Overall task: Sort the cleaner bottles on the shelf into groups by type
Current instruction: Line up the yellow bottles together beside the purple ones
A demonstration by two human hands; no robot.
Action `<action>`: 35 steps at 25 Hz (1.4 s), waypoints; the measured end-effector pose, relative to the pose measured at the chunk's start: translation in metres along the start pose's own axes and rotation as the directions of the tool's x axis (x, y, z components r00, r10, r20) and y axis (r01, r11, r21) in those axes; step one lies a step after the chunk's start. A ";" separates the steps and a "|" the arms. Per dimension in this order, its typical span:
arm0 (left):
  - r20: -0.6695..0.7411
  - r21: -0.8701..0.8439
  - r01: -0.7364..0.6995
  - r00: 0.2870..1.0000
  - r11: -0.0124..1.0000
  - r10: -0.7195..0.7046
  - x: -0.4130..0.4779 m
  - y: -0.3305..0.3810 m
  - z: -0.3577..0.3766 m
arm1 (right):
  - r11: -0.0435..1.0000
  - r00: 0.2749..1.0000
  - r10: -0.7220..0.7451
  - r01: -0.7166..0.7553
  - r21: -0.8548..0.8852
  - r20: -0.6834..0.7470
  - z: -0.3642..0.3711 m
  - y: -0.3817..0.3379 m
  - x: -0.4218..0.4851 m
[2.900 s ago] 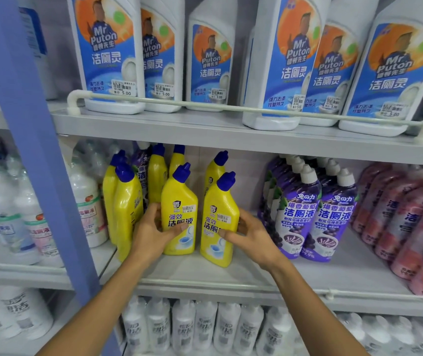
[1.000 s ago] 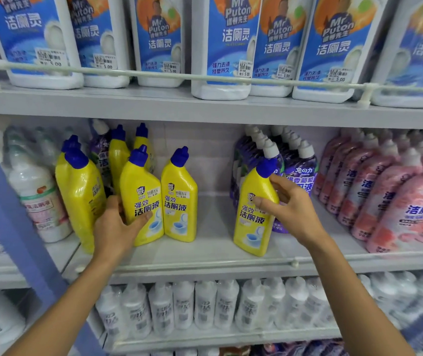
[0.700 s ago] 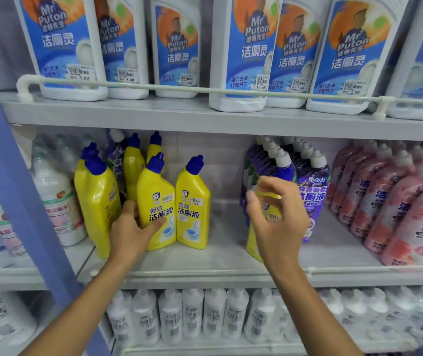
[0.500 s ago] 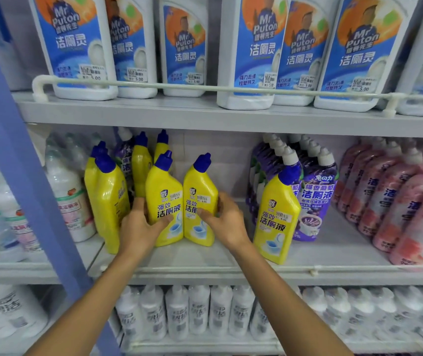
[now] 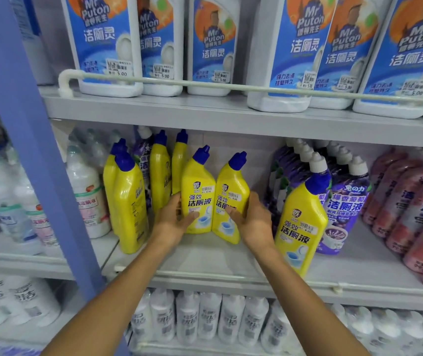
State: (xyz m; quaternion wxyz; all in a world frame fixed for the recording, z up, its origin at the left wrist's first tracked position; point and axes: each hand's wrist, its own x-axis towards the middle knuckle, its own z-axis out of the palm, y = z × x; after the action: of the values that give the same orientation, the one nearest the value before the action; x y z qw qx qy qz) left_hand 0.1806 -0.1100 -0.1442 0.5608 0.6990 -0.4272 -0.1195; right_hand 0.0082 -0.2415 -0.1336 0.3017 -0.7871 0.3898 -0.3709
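My left hand (image 5: pixel 172 222) has its fingers wrapped on the left yellow bottle (image 5: pixel 197 196) and my right hand (image 5: pixel 254 222) grips the right yellow bottle (image 5: pixel 231 199), the pair upright, touching and pressed together mid-shelf. The stray yellow bottle (image 5: pixel 301 227) stands just to the right of my right hand, near the front edge of the middle shelf (image 5: pixel 205 263), long axis upright but leaning against the purple bottles (image 5: pixel 344 206), so I judge the right hand should fetch it. I count seven yellow bottles I can see: four toward the shelf's left end, my two, one stray.
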 end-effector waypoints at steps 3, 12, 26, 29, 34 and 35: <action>-0.055 0.067 -0.044 0.997 0.997 0.048 0.016 -0.006 0.013 | 0.999 0.995 0.046 -0.047 -0.010 -0.085 0.010 -0.002 0.011; -0.229 0.032 -0.096 0.968 0.995 0.100 0.053 -0.028 0.039 | 0.872 0.968 0.118 0.006 0.490 -0.222 0.044 0.026 0.061; -0.394 0.159 0.056 0.919 0.986 0.011 0.062 -0.021 0.052 | 0.802 0.980 0.079 0.047 0.595 -0.184 0.062 0.051 0.080; -0.389 0.118 0.045 0.921 0.992 0.004 0.063 -0.018 0.053 | 0.791 0.980 0.086 0.041 0.611 -0.178 0.061 0.049 0.078; -0.458 -0.004 0.177 0.874 0.984 -0.159 0.066 -0.024 0.057 | 0.834 0.983 0.083 0.023 0.551 -0.167 0.057 0.053 0.079; -0.462 -0.031 0.203 0.865 0.979 -0.194 0.065 -0.027 0.057 | 0.844 0.982 0.087 0.018 0.536 -0.169 0.055 0.051 0.080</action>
State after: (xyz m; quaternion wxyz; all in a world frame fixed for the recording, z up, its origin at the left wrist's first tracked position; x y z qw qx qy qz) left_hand 0.1958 -0.1967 -0.1674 0.6244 0.7528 -0.2082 -0.0026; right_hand 0.0665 -0.3243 -0.1748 0.4779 -0.6262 0.3116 -0.5314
